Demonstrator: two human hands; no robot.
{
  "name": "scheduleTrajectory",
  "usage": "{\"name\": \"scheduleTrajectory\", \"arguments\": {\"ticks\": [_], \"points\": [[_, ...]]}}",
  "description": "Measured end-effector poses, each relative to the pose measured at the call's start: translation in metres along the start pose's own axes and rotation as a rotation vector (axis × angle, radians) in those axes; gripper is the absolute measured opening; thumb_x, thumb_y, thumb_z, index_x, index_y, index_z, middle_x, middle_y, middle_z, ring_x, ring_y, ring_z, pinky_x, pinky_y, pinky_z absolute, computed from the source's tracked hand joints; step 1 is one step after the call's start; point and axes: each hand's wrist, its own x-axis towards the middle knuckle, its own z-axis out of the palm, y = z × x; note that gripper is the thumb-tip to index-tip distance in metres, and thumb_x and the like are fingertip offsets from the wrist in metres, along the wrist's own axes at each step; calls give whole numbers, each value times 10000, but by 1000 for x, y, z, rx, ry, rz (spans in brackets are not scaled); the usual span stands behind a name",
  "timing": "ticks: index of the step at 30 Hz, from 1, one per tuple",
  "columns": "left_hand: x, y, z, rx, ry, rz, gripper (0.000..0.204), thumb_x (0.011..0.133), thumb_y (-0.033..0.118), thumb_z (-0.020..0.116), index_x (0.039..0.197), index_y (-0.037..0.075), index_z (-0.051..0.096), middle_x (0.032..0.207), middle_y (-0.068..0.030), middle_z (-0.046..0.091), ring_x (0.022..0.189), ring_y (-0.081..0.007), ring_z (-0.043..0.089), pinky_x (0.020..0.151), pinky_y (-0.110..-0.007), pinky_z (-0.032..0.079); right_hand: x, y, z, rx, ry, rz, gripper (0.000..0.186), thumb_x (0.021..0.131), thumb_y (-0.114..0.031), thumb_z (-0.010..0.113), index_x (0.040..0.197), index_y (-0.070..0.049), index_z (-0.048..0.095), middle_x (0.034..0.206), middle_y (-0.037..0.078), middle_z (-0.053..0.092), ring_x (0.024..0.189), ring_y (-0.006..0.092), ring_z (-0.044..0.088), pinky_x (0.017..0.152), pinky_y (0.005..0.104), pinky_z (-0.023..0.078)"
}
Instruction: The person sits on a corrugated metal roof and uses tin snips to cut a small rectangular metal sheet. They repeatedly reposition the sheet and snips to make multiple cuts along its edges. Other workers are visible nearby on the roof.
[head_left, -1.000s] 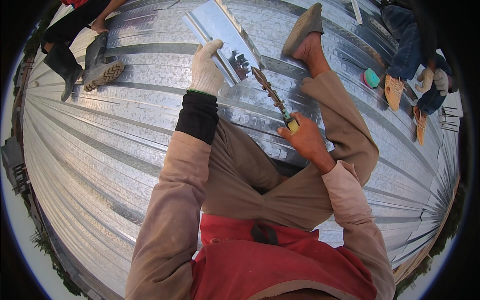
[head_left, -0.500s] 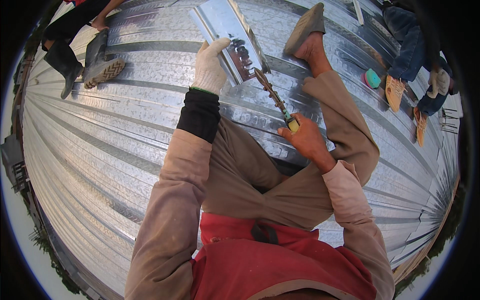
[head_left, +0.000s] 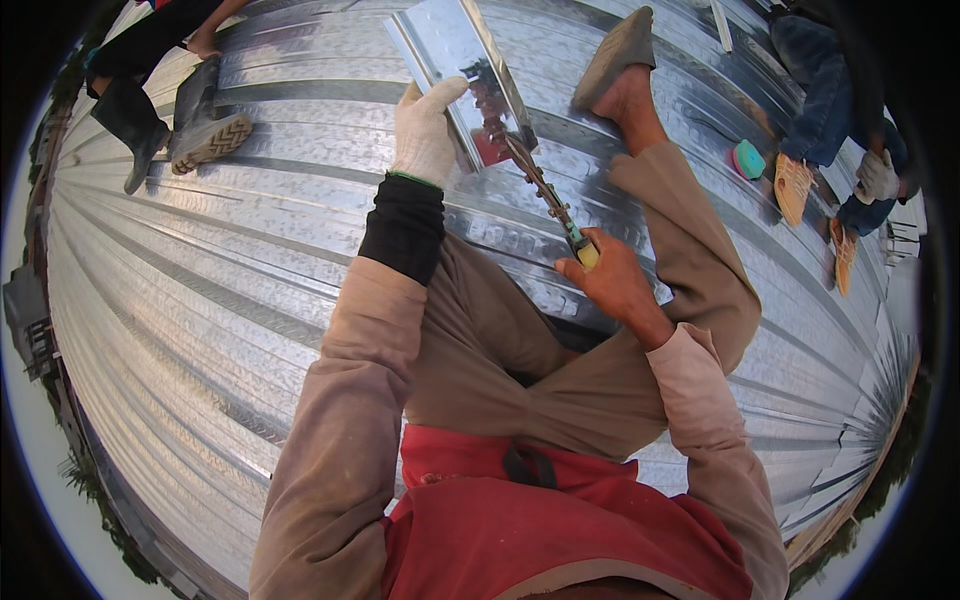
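Note:
My left hand [head_left: 424, 128], in a white knit glove, grips the left edge of a shiny bent sheet-metal piece [head_left: 462, 60], thumb on top. The piece is tilted and mirrors its surroundings. Bare, my right hand [head_left: 615, 275] is closed round the yellow-ended handles of a pair of tin snips [head_left: 545, 192]. The snips point up and to the left, and their jaw tips meet the lower right corner of the metal piece. Whether the blades are parted there is too small to tell.
I sit on a ribbed metal sheet surface [head_left: 200, 260], legs bent. A person in black boots [head_left: 195, 120] is at the far left. Another person in jeans and orange shoes [head_left: 793, 188] is at the right, near a round teal and pink object [head_left: 747, 159]. A thin metal strip [head_left: 720, 25] lies far right.
The metal piece and my left hand have shifted slightly right, and the reflection on the piece has changed. My right hand and the snips are almost where they were.

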Motion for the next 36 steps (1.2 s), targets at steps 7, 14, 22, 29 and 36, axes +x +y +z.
{"name": "scheduleTrajectory", "arguments": {"ticks": [7,14,22,29,36], "points": [[-5,3,-10,-149,-2,17,279,895,47,708,1168,-10,690,1009,-86,730,861,-180,699,773,-370,603,2,5,10,62,-24,-22,567,878,-294,805,1304,49,653,970,215,739,882,329,715,828,427,544],[-9,-1,-14,-109,92,17,434,904,115,687,1304,-43,631,1101,-113,700,996,-204,678,929,-370,545,6,35,20,184,-34,-86,328,896,-228,794,1022,17,616,783,62,597,719,171,524,697,366,473],[7,-19,-12,-190,98,99,436,892,90,670,1297,-63,625,1127,-118,697,1031,-216,667,929,-388,545,10,45,17,132,-30,-121,392,884,-243,817,1109,35,656,828,98,646,757,194,571,723,378,492],[-11,12,-2,-150,8,0,376,910,21,704,1283,-9,671,1083,-82,726,981,-198,703,880,-374,587,3,16,13,55,38,-93,351,892,-248,803,1075,9,648,776,38,596,721,150,542,682,355,470],[-4,1,4,182,41,186,268,870,48,760,1136,16,768,1004,-7,740,939,-98,627,878,-271,480,-5,3,7,15,45,-47,509,877,-299,824,1222,41,666,865,158,677,779,274,630,764,413,514]]}}
